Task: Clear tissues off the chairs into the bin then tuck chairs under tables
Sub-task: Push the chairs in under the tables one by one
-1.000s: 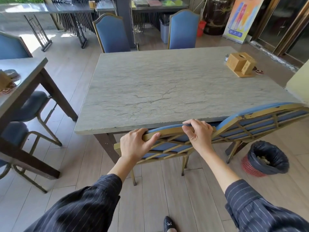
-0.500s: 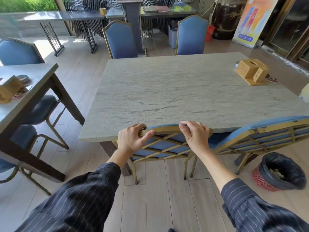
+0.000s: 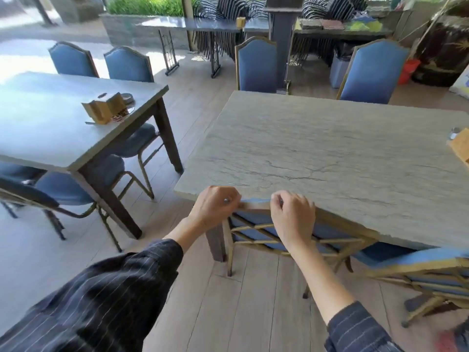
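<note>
A blue padded chair (image 3: 256, 232) with a gold lattice back stands pushed against the near edge of the grey stone table (image 3: 330, 153). My left hand (image 3: 215, 207) grips the chair's top rail at its left end. My right hand (image 3: 291, 217) grips the same rail a little further right, fingers curled over it. The seat is hidden under the tabletop. A second blue chair (image 3: 426, 273) stands to the right, its back also at the table edge. The red bin with a black liner (image 3: 454, 339) shows only as a blur at the bottom right corner. No tissues are visible.
Another grey table (image 3: 50, 123) with a wooden tissue box (image 3: 104, 110) stands to the left, with blue chairs (image 3: 76, 191) around it. Two blue chairs (image 3: 256, 64) face me across my table. A wooden box (image 3: 460, 148) sits at the table's right edge. Stacked chairs fill the back.
The chair has slid further under the table, its back now touching the table edge. My view has swung left, so the bin has dropped to the corner and the left table shows more.
</note>
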Motion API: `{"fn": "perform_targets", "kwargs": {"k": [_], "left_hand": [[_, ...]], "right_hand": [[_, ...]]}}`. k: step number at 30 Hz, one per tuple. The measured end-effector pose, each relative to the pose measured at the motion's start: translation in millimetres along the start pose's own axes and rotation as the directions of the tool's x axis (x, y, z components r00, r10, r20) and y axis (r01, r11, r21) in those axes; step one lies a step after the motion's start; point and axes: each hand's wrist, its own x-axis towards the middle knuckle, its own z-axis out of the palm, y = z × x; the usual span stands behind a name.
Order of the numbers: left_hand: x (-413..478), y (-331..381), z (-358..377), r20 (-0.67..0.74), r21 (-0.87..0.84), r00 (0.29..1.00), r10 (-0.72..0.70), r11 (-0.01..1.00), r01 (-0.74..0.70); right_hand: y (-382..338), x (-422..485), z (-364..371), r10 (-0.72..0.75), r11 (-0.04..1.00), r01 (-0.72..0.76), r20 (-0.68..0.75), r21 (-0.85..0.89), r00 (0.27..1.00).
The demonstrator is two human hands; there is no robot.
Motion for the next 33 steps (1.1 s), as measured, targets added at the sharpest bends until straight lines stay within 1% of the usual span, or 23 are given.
{"fn": "perform_targets", "kwargs": {"k": [1, 2, 4, 5, 7, 11, 14, 16, 18, 20, 23, 25, 28, 30, 33], "left_hand": [[-2.5, -11.2, -13.9, -0.034, 0.014, 0.999, -0.042, 0.999, 0.042], [-4.7, -24.6, -29.5, -0.059, 0.033, 0.995, -0.084, 0.996, 0.086], [-9.7, -56.8, -60.8, -0.081, 0.077, 0.982, -0.170, 0.981, 0.177], [-12.7, -75.6, -75.9, -0.085, 0.101, 0.973, -0.214, 0.970, 0.222], [-18.4, -116.9, -106.8, -0.079, 0.148, 0.957, -0.279, 0.946, 0.288], [-20.6, -209.6, -162.3, 0.063, 0.219, 0.908, -0.414, 0.894, 0.392], [-9.5, -275.3, -194.0, 0.166, 0.270, 0.878, -0.448, 0.877, 0.397], [-0.6, -309.2, -205.3, 0.205, 0.291, 0.867, -0.454, 0.874, 0.389], [15.7, -336.4, -211.4, 0.268, 0.300, 0.852, -0.450, 0.879, 0.370], [36.3, -355.0, -212.5, 0.331, 0.297, 0.845, -0.421, 0.896, 0.330], [76.5, -376.8, -206.5, 0.408, 0.292, 0.831, -0.379, 0.916, 0.274], [109.6, -389.1, -199.4, 0.432, 0.297, 0.834, -0.342, 0.928, 0.226], [169.9, -406.9, -184.0, 0.453, 0.292, 0.850, -0.268, 0.946, 0.143], [216.7, -414.9, -174.8, 0.455, 0.271, 0.861, -0.228, 0.956, 0.110], [300.5, -427.3, -165.0, 0.450, 0.202, 0.887, -0.100, 0.979, 0.008]], "right_hand": [[-21.3, 5.1, 10.5, -0.047, 0.998, 0.044, 0.054, 0.048, 0.997], [-42.6, 10.0, 23.6, -0.085, 0.989, 0.070, 0.117, 0.132, 0.989], [-83.8, 17.1, 53.4, -0.115, 0.966, 0.043, 0.274, 0.256, 0.955], [-102.3, 18.9, 69.7, -0.126, 0.962, 0.031, 0.341, 0.272, 0.931], [-136.8, 21.9, 104.1, -0.166, 0.957, 0.049, 0.404, 0.284, 0.900], [-210.7, 37.6, 169.4, -0.198, 0.950, 0.045, 0.481, 0.310, 0.854], [-265.3, 58.5, 218.1, -0.215, 0.954, 0.050, 0.557, 0.297, 0.802], [-294.0, 71.2, 245.8, -0.228, 0.960, 0.062, 0.630, 0.274, 0.742], [-312.2, 84.6, 270.2, -0.213, 0.964, 0.040, 0.673, 0.263, 0.708], [-316.8, 97.0, 287.4, -0.175, 0.973, 0.008, 0.707, 0.233, 0.685], [-306.5, 123.0, 305.7, -0.096, 0.988, -0.023, 0.735, 0.150, 0.671], [-293.4, 149.6, 315.7, -0.026, 0.995, -0.054, 0.714, 0.089, 0.700], [-274.0, 198.6, 333.5, 0.073, 0.994, -0.105, 0.628, 0.014, 0.775], [-264.0, 235.1, 349.8, 0.131, 0.990, -0.140, 0.591, -0.032, 0.796], [-260.4, 305.4, 380.1, 0.199, 0.977, -0.211, 0.543, -0.041, 0.816]]}}
